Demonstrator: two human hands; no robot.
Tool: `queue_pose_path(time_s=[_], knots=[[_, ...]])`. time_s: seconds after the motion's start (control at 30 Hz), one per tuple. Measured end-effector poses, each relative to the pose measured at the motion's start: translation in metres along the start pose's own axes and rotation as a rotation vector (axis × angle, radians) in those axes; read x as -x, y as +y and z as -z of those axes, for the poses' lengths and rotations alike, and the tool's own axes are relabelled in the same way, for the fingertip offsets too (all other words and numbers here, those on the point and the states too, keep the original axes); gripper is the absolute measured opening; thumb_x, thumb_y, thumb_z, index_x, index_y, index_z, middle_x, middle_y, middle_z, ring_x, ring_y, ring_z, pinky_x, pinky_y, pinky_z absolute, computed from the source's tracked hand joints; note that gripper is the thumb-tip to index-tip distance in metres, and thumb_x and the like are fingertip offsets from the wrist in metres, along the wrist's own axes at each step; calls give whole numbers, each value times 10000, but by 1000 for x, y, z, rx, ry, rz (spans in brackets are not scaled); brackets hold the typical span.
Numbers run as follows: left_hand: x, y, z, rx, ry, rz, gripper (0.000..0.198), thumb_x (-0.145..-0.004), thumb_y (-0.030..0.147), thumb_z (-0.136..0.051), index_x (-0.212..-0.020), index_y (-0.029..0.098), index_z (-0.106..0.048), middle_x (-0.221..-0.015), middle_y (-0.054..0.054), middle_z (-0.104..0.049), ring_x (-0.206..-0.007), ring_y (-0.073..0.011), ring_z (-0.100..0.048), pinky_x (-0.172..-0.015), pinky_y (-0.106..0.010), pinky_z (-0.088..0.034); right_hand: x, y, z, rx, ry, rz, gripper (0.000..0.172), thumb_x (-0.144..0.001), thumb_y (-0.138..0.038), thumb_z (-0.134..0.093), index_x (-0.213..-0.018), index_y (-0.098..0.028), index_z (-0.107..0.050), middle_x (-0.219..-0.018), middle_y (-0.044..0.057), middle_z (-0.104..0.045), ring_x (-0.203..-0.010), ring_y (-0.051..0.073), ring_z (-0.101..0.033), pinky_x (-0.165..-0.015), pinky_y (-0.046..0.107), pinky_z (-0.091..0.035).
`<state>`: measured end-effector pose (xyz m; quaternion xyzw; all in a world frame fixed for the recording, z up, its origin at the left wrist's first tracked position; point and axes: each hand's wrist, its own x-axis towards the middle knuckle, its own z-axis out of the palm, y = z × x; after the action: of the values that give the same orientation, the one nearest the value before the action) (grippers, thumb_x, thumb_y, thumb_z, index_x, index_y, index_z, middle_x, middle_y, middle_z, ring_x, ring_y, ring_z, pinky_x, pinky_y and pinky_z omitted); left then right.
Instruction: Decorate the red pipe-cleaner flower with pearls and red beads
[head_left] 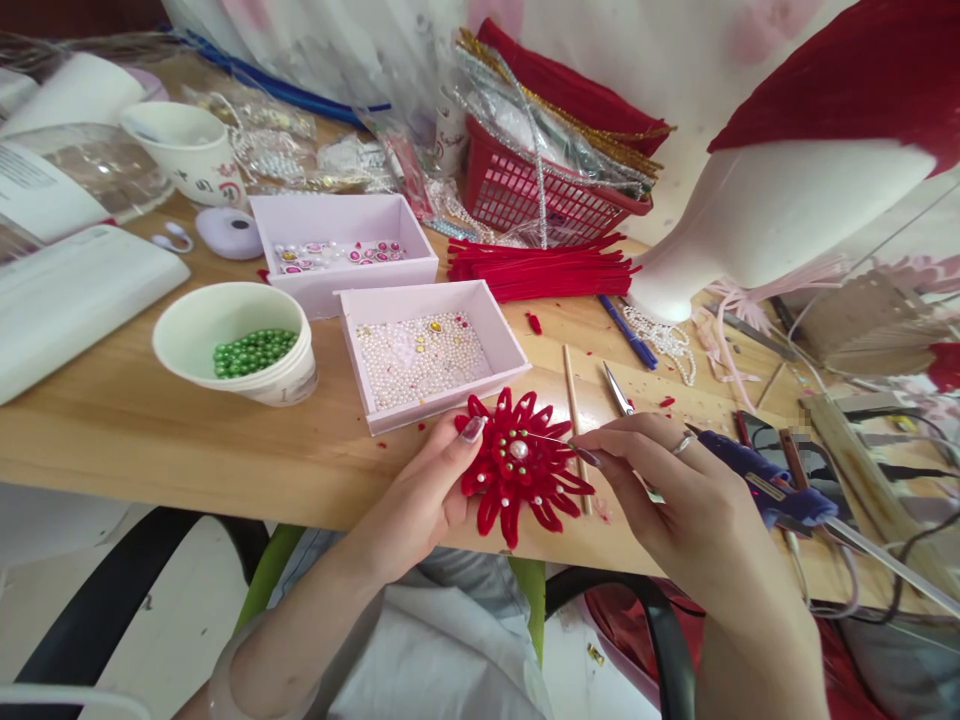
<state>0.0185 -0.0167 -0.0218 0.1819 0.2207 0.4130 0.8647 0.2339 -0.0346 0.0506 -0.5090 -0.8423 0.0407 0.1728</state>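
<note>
My left hand [435,475] is closed on the left edge of a red fuzzy flower [510,510], thumb on top. The flower has looped petals, a large white pearl bead [518,450] at its centre, small green beads around that, and white beads farther out on the petals. My right hand [675,490] pinches a thin, pale needle-like tool [551,438] whose tip reaches the beads near the flower's centre. What lies inside the right palm is hidden. Under the flower's right side, a thin wooden stick [572,385] lies on the table near scissors [618,388].
Paper cups with green beads [232,330], a box of white beads [442,380] and a second box [345,220] stand at left. Red stems [540,270] lie before a red basket [540,195]. A blue glue gun [757,480] and white mannequin head [787,210] are at right.
</note>
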Motion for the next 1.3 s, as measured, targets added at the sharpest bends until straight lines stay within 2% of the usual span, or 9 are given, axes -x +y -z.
queue_pose_path(time_s=[0.37,0.7,1.0,1.17,1.3], knots=[[-1,-3,6,29,-22,-8,386,-951,431,-661,-1302,273,-626,-1328,-44,-694,-1379,-271,-528,-1144,-427,-436,0,-4,2,51,29,31,201,-993,-44,-512,-1078,-183,-629,-970,53,-662,-875,167,-647,-747,285,-490],[-1,-2,3,44,4,-16,395,-918,433,-699,-1272,265,-642,-1295,-44,-703,-1342,-254,-560,-1118,-386,-460,-1,-1,1,43,5,27,219,-989,-32,-514,-1099,-183,-627,-985,49,-666,-886,166,-653,-764,284,-484],[-3,-3,2,68,-3,-33,328,-963,367,-650,-1270,254,-646,-1268,-48,-719,-1310,-233,-592,-1107,-360,-471,-1,-1,2,22,7,16,202,-1005,-62,-509,-1080,-205,-630,-985,35,-658,-898,151,-651,-781,265,-480],[-2,-1,2,87,-8,-14,318,-937,370,-686,-1237,265,-682,-1228,-29,-741,-1257,-220,-632,-1032,-312,-525,-3,4,2,-30,6,55,213,-994,-41,-524,-1101,-193,-628,-996,39,-653,-909,142,-648,-803,258,-486],[-2,0,3,107,5,-24,270,-915,359,-716,-1170,273,-731,-1141,1,-771,-1134,-172,-692,-875,-209,-569,-5,7,8,-65,-15,43,231,-1002,-44,-523,-1103,-218,-637,-997,19,-655,-915,119,-642,-788,236,-479]])
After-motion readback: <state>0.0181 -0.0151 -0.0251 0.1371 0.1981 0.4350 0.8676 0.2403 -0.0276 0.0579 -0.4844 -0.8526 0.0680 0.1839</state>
